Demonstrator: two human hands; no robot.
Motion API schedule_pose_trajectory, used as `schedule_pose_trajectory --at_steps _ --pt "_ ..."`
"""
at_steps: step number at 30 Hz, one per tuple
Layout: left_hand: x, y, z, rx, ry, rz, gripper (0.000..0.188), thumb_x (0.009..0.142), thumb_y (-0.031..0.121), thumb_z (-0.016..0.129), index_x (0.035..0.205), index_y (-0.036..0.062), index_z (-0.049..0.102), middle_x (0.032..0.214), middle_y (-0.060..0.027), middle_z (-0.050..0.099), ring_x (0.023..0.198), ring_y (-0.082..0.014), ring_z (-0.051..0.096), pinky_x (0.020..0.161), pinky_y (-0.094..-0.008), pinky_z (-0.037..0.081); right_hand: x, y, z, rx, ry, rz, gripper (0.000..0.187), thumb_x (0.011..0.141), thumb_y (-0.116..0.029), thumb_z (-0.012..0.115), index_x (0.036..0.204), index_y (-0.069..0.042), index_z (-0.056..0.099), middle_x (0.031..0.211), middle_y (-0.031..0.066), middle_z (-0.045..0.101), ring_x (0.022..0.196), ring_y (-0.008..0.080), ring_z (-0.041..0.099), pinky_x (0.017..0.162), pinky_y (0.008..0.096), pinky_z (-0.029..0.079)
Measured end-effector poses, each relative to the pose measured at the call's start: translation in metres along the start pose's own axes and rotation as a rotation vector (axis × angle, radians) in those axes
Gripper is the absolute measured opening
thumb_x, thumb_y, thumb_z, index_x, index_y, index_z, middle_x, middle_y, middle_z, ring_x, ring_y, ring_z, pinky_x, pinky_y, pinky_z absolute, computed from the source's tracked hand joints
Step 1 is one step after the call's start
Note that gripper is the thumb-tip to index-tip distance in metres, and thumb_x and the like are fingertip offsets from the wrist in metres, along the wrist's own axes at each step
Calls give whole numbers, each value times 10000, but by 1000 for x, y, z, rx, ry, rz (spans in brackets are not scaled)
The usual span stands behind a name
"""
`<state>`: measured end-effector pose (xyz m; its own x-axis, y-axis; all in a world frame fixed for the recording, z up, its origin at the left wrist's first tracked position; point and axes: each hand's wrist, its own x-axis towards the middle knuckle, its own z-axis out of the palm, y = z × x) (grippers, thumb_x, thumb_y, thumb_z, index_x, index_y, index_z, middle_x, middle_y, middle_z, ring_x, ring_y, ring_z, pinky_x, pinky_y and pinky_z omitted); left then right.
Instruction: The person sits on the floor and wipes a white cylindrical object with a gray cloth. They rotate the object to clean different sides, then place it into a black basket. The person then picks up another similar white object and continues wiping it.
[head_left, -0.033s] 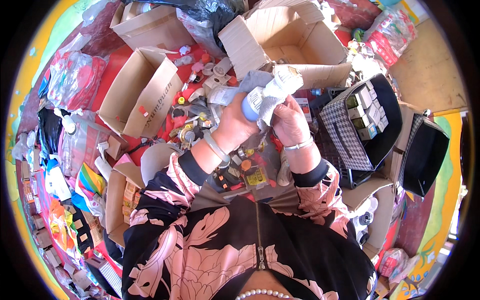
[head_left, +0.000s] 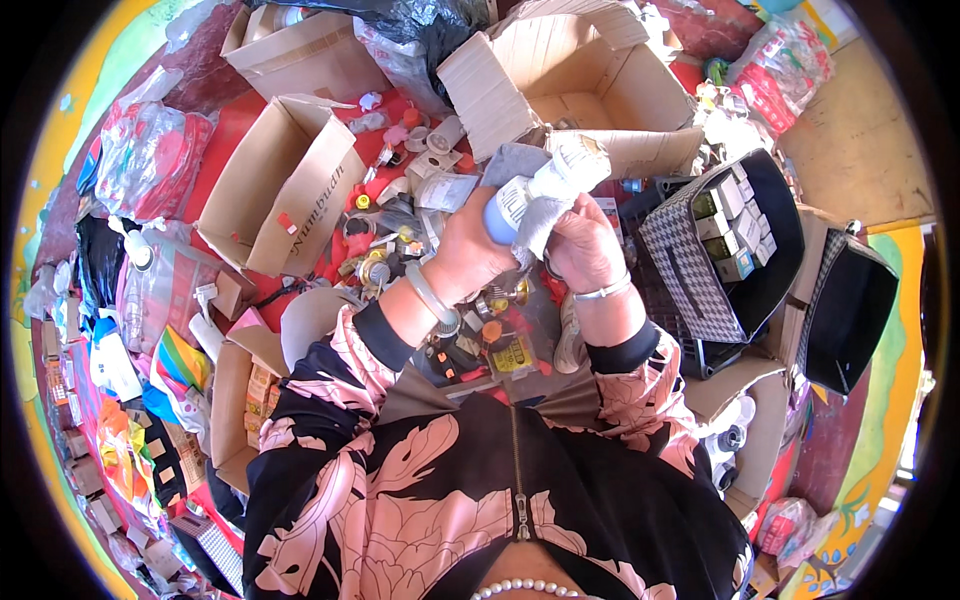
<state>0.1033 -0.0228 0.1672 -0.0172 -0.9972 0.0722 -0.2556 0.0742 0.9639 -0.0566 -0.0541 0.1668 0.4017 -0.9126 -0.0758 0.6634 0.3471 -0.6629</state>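
Since the earlier frame, only small things have shifted: my right hand (head_left: pixel 588 248) has drawn slightly toward the right and nearer to me, and the soft grey cloth (head_left: pixel 541 222) has slipped a little with it, so more of the whitish end of the white-and-pale-blue rounded plastic container (head_left: pixel 512 203) shows. That container is raised in front of me above the middle of the clutter, tilted with its whitish end toward the far right. My left hand (head_left: pixel 468 245) grips its pale-blue near end from the left, fingers wrapped around it. My right hand has the cloth pinched in bent fingers against the container's right side, while more grey fabric shows on its far side. Below and to the left spreads a heap of small mixed plastic and metal parts (head_left: pixel 405 243), with a flat yellow packet (head_left: pixel 513 355) nearer to me. On the far side stands a big open brown cardboard box (head_left: pixel 487 97); a narrower brown cardboard box (head_left: pixel 325 205) leans open at the left. To the right, a black-and-white houndstooth fabric bin (head_left: pixel 685 265) holds small white and green cartons (head_left: pixel 737 225). At the near left, an open cardboard carton (head_left: pixel 231 420) holds little orange boxes (head_left: pixel 262 390).
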Motion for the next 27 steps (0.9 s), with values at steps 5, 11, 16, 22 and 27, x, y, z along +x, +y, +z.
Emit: schedule_pose_trajectory --at_steps 5,11,16,22,27 --pt "2 -6 -5 -490 -278 -57 622 588 95 785 1139 -19 520 991 -49 617 872 -125 573 792 -291 469 -4 -18 10 39 -214 3 425 694 16 708 1096 12 571 1021 86 648 929 191 625 852 319 487" --pt "-5 7 -16 -794 -608 -213 523 623 85 741 1100 -21 555 925 -35 607 769 -98 570 679 -245 469 -10 -25 5 92 -351 69 546 665 -19 748 1165 40 537 1081 119 635 989 224 615 881 347 481" --pt "-15 -2 -15 -1252 -974 -304 532 703 190 707 1137 -40 501 892 -153 611 669 -176 576 589 -278 465 -11 -23 1 154 -504 155 594 679 -17 738 1212 54 485 1125 128 612 1024 233 594 906 363 457" --pt "-15 -12 -17 -1129 -936 -278 478 693 147 715 1092 -51 542 859 -116 624 696 -174 598 622 -291 489 -18 -19 4 169 -468 182 597 675 -48 760 1197 48 489 1086 164 614 948 275 626 805 407 525" --pt "-17 -5 -21 -1022 -822 -289 432 689 103 726 1063 -47 569 861 -86 626 708 -153 601 629 -282 497 -27 -21 10 42 -303 140 595 645 -18 771 1178 27 509 1061 119 627 954 232 620 835 369 506"
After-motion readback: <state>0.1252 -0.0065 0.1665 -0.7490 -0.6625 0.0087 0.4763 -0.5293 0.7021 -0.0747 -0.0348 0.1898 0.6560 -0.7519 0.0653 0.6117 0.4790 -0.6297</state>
